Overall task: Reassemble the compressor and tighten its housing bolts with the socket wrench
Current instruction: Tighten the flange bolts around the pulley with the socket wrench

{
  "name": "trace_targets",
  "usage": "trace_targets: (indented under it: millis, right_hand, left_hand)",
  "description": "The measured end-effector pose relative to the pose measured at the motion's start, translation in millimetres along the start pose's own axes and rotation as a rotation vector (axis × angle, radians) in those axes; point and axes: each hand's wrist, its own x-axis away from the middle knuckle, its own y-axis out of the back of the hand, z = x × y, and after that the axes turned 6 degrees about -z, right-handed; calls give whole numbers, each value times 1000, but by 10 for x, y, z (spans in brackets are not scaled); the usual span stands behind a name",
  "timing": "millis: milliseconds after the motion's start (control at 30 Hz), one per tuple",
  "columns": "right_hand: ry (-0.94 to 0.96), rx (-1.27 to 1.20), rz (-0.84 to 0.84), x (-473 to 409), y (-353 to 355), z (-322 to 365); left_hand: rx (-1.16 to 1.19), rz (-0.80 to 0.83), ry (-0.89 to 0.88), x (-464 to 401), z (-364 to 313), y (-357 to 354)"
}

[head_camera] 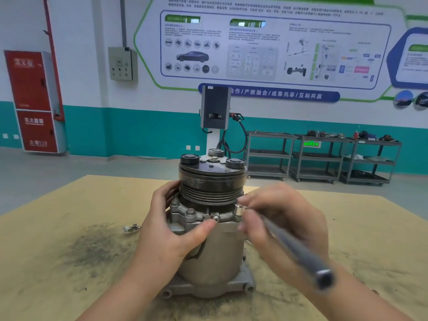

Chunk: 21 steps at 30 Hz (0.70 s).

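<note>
The grey metal compressor (213,258) stands upright on the cardboard-covered table, its grooved pulley (212,184) on top. My left hand (172,230) wraps round the housing's left side, thumb lying across the front just below the flange. A hex bolt (190,212) sits in the flange left of centre. My right hand (281,224) grips the socket wrench (298,251). The handle slants toward the camera and is blurred. The wrench's shiny socket (239,210) sits on a bolt at the flange's right side.
The cardboard sheet (69,228) has a dark grimy patch left of the compressor, with a small metal part (132,228) lying on it. Beyond the table stand a grey charging unit (215,107), several metal shelf carts (324,156) and a red fire cabinet (34,100).
</note>
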Motion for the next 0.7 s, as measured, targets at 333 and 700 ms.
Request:
trace_targets:
  millis: [333,700]
  right_hand:
    - [-11,81,27,-148,36,98]
    - [-808,-626,-402,-292,83,2]
  left_hand:
    - [9,8,-5,2,19,15]
    - [19,-14,-6,12,-32,-5]
